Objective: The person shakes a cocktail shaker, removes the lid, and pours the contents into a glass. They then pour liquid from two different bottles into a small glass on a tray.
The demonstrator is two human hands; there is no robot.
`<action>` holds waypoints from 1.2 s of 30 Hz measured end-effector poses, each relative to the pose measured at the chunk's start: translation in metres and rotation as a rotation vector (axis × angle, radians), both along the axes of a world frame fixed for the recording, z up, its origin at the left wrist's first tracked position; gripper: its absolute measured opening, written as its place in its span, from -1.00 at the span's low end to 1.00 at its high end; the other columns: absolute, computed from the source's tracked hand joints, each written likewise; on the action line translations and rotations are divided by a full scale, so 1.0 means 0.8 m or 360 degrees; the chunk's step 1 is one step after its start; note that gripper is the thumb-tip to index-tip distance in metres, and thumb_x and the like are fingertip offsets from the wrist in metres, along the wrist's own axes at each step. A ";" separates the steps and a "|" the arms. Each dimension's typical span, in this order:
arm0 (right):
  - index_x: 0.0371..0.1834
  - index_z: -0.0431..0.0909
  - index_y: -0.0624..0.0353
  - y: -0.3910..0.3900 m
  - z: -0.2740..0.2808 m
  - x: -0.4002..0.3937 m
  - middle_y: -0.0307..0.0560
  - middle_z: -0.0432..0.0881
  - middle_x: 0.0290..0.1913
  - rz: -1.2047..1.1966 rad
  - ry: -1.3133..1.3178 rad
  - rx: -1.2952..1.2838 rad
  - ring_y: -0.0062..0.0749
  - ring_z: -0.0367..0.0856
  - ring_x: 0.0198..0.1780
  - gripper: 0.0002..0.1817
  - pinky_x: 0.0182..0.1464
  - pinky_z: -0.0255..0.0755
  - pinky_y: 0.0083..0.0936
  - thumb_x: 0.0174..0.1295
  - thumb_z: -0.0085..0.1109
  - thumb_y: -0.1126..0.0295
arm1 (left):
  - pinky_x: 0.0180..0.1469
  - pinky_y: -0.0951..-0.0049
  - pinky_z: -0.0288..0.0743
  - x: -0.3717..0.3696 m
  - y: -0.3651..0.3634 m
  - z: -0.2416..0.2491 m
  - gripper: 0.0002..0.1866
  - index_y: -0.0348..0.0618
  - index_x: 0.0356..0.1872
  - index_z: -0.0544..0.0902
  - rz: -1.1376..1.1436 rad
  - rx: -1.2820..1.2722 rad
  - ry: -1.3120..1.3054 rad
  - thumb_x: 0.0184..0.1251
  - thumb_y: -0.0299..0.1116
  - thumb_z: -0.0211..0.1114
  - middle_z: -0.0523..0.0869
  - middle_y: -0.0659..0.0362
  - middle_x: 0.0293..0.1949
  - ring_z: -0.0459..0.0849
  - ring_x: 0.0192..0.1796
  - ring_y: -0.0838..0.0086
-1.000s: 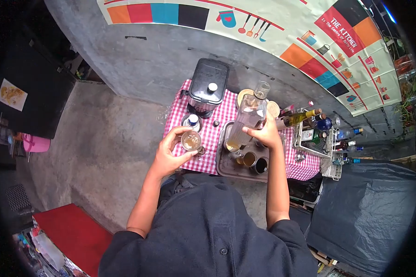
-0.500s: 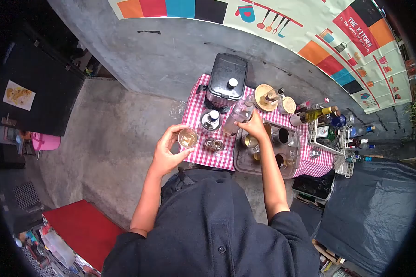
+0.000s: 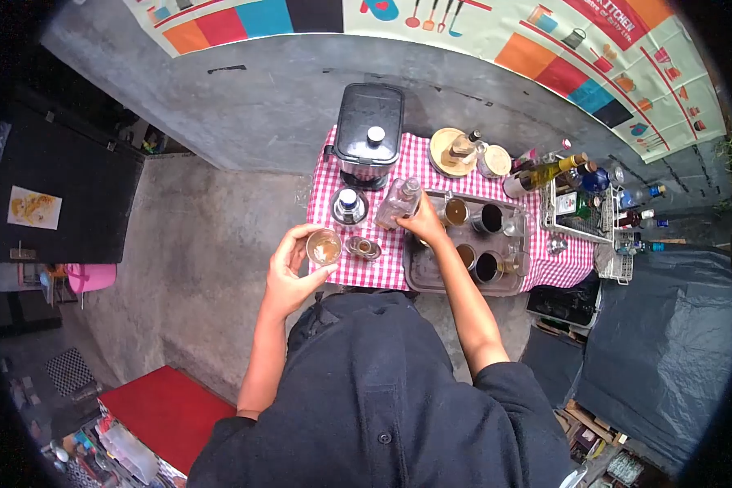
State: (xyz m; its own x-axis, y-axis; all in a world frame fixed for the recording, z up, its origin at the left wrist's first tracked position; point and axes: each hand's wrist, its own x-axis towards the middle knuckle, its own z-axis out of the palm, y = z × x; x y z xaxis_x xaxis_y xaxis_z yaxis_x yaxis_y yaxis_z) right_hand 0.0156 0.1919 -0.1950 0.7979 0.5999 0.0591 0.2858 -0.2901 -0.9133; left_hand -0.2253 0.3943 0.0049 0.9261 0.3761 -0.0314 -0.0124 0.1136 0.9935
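My left hand is curled around a small clear glass with a pale brownish drink in it, held up near the table's left front edge. My right hand grips the lower part of a clear glass bottle, which leans slightly over the checkered cloth. Between the two hands are a silver-and-black round vessel with a white-topped lid and a small glass jug. Under my right forearm lies a brown tray. On it are cups of dark drink and a mug of brown drink.
A black lidded dispenser stands at the back of the red-and-white checkered tablecloth. Behind the tray, a wooden plate carries a bottle. A white wire rack with several bottles stands on the right, near the wall.
The bottle in my right hand appears more upright than before. My left hand still holds the glass, now close to the small jug. The whole view has shifted a little.
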 end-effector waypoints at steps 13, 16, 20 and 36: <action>0.33 0.24 0.32 -0.033 0.072 0.019 0.28 0.48 0.23 0.0575 -0.0045 -0.0442 0.00 0.47 0.31 -0.10 0.33 0.35 -0.28 -0.12 0.51 0.33 | 0.35 0.37 0.40 0.052 -0.089 -0.003 -0.35 -0.28 0.23 0.43 -0.0093 0.0057 0.0013 0.04 -0.70 0.43 0.58 0.08 0.15 0.55 0.26 0.40; 0.38 0.21 0.32 -0.084 0.084 0.020 0.32 0.44 0.26 0.0566 -0.0179 -0.0535 0.09 0.44 0.32 -0.07 0.29 0.38 -0.25 -0.06 0.48 0.24 | 0.38 0.35 0.38 0.063 -0.108 -0.013 -0.35 -0.27 0.23 0.44 -0.0140 0.0047 0.0062 0.03 -0.70 0.42 0.56 0.08 0.17 0.54 0.27 0.39; 0.41 0.18 0.30 -0.170 0.105 0.002 0.27 0.41 0.28 0.0528 -0.0158 -0.0737 0.13 0.43 0.31 -0.03 0.28 0.39 -0.19 -0.08 0.51 0.23 | 0.37 0.37 0.38 0.080 -0.136 -0.024 -0.38 -0.28 0.21 0.46 -0.0228 0.0383 0.0137 0.05 -0.67 0.44 0.53 0.14 0.16 0.55 0.26 0.41; 0.47 0.10 0.23 -0.235 0.072 0.004 0.23 0.37 0.31 0.0768 -0.0068 -0.0985 0.12 0.41 0.33 0.09 0.33 0.36 -0.17 -0.13 0.57 0.20 | 0.22 0.22 0.49 0.141 -0.199 -0.159 -0.40 -0.21 0.16 0.51 -0.0214 0.0918 0.0558 0.07 -0.26 0.45 0.65 -0.01 0.09 0.64 0.17 0.13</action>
State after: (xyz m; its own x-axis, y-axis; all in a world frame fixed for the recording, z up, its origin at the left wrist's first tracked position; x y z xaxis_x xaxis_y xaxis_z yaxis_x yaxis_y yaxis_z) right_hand 0.0187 0.0040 -0.1374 0.4451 0.8136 -0.3741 0.5412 -0.5772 -0.6115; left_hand -0.1126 0.2351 -0.1225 0.9375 0.3053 -0.1669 0.2979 -0.4564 0.8384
